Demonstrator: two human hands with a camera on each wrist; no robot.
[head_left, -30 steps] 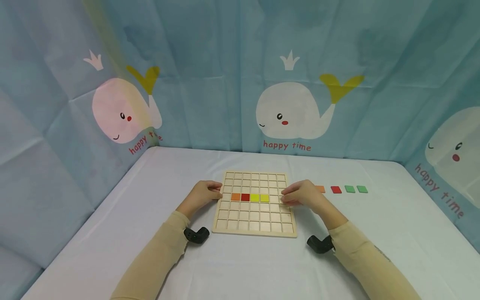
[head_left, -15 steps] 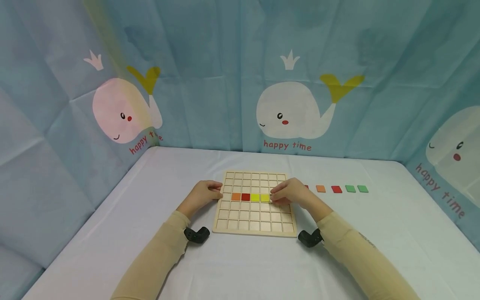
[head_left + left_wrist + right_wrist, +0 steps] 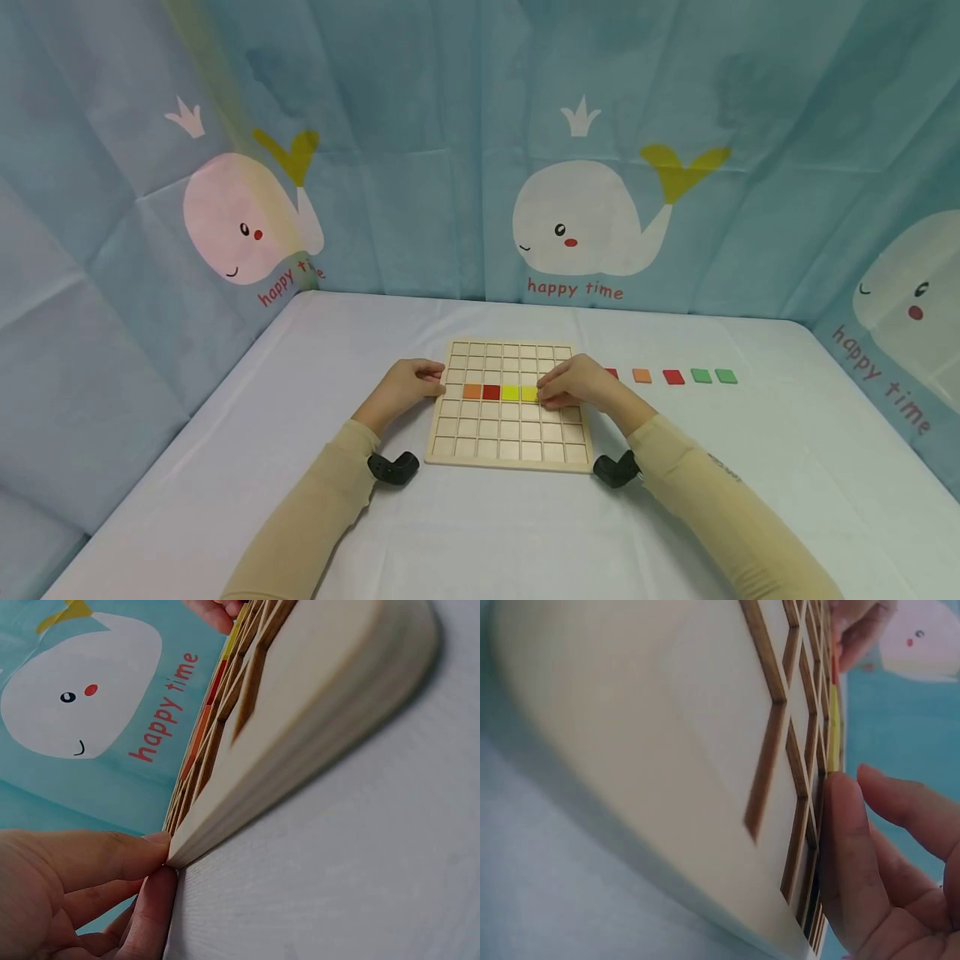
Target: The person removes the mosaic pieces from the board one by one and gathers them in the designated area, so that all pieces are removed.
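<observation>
A wooden grid board (image 3: pixel 510 454) lies on the white table. One of its rows holds an orange tile (image 3: pixel 472 392), a dark red tile (image 3: pixel 491 392) and two yellow tiles (image 3: pixel 510 392) side by side. My left hand (image 3: pixel 401 388) pinches the board's left edge between thumb and fingers, as the left wrist view (image 3: pixel 90 892) confirms. Over the right part of that row, my right hand (image 3: pixel 581 385) touches the board beside the right-hand yellow tile. Its thumb (image 3: pixel 847 825) rests at the grid while the index finger stands apart; no tile shows between them. Whatever lies beneath that thumb is hidden.
Right of the board, loose tiles lie in a line: a partly hidden red tile (image 3: pixel 612 373), an orange tile (image 3: pixel 642 376), another red tile (image 3: pixel 673 377) and two green tiles (image 3: pixel 701 376). A blue whale-print curtain (image 3: pixel 450 167) hangs behind the table.
My right hand has moved left from the board's right edge to the yellow tiles, uncovering part of the nearest loose red tile. My left hand has stayed at the board's left edge.
</observation>
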